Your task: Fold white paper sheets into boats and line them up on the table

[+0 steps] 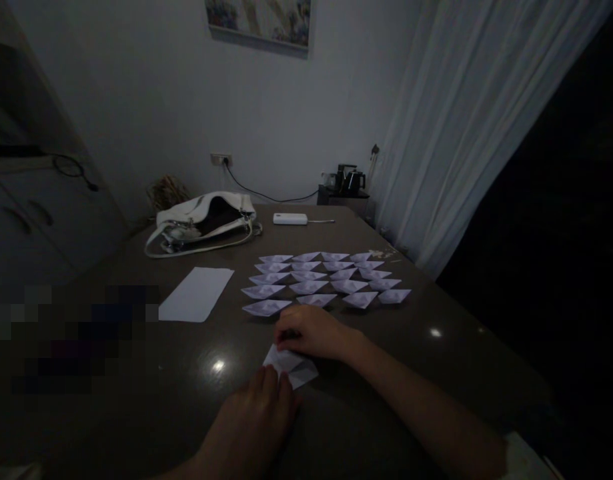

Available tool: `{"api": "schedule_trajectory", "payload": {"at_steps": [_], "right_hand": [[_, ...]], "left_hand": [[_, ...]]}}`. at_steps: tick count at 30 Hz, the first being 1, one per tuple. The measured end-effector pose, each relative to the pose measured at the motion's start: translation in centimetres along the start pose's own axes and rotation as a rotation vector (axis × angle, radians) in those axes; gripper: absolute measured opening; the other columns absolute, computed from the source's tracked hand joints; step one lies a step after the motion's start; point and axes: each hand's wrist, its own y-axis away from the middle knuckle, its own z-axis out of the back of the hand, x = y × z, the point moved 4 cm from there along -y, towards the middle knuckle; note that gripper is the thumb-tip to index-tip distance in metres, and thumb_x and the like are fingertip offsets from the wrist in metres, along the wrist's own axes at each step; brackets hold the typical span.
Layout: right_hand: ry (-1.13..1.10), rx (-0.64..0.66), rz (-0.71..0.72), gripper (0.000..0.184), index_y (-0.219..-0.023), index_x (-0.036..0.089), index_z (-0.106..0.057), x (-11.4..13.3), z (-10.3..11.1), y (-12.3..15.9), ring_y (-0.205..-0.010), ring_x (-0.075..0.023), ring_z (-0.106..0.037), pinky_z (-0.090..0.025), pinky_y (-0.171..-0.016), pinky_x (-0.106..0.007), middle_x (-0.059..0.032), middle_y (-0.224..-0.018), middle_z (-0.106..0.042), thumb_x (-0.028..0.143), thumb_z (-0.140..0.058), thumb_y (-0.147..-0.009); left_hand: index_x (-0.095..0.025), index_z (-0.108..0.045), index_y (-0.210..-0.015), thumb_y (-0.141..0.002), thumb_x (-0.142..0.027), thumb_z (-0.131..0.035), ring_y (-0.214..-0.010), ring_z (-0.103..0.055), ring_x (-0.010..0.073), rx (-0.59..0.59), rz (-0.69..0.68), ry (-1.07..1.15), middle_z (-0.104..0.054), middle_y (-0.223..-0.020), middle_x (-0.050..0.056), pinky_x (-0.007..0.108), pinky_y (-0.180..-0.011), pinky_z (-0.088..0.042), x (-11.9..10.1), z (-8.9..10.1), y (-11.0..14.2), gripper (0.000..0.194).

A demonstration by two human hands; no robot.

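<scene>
Both hands (286,373) on unmarked folded paper (292,367)

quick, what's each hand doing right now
Left hand: palm down, fingers pressing the near edge of the folded paper.
Right hand: curled over the paper's far edge, pressing it to the table.

The scene is dim and underexposed, colours muted to grey-violet. Two small glare spots sit on the glossy table (136,393), one near 6 o'clock, one toward 4 o'clock, suggesting lamps overhead. The curtain (466,120) at 2 o'clock is the palest area; the right edge falls to near black. A pixelated patch covers 8 o'clock. Wide-angle bending tilts the edges.
</scene>
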Motion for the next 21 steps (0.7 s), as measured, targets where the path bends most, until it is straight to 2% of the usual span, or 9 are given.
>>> {"api": "schedule_trajectory", "payload": {"at_steps": [4,13,21], "right_hand": [[-0.017,-0.003,0.009,0.003,-0.084,0.016,-0.068,0.0,0.1,0.1,-0.077,-0.0123,-0.058,-0.039,-0.068,-0.021,-0.0009,-0.083,-0.065,0.018,-0.069,-0.081],[0.032,-0.024,0.0,0.006,-0.083,0.017,-0.066,-0.2,-0.3,-0.6,-0.081,-0.0132,-0.059,-0.038,-0.069,-0.022,-0.0005,-0.084,-0.065,0.022,-0.069,-0.081],[0.067,0.056,-0.006,0.009,-0.083,0.018,-0.067,0.1,0.7,0.1,-0.08,-0.0132,-0.058,-0.036,-0.065,-0.021,0.0001,-0.084,-0.065,0.025,-0.072,-0.079]], "left_hand": [[-0.01,-0.067,-0.112,-0.093,-0.01,-0.044,-0.097,-0.067,0.0336,0.002,-0.036,-0.014,-0.068,-0.108,0.022,0.044,-0.069,-0.061,-0.1,-0.3,0.0,0.03],[-0.008,-0.065,-0.115,-0.096,-0.014,-0.04,-0.096,-0.067,0.0346,0.045,0.014,-0.01,-0.067,-0.11,0.024,0.043,-0.068,-0.061,0.0,-0.3,0.1,0.032],[-0.01,-0.066,-0.112,-0.095,-0.012,-0.04,-0.093,-0.068,0.0326,0.068,0.031,0.04,-0.067,-0.109,0.022,0.044,-0.069,-0.06,0.1,-0.2,-0.1,0.031]]}}
